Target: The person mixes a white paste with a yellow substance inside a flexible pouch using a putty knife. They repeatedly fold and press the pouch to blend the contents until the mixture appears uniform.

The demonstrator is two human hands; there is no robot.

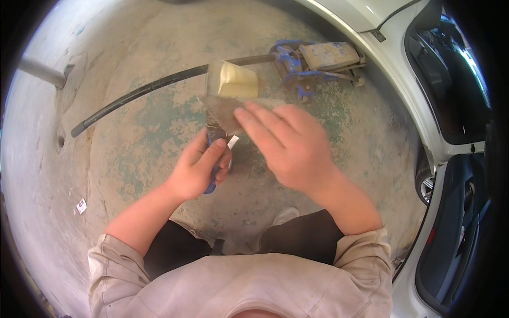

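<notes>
My left hand is closed around a blue-handled tool, whose kind I cannot make out. A small white strip sticks out by its thumb and fingers. My right hand is stretched out flat, its fingertips against a brownish, see-through sheet just above the left hand; its thumb is hidden. Beyond the fingertips, a pale yellow folded or rolled piece shows at the sheet's far end. Whether it lies inside clear wrapping or behind it, I cannot tell.
A blue floor jack with a long black handle lies across the worn concrete floor. To the right stands a white car with its door open. A metal post is at the left, above a small white card.
</notes>
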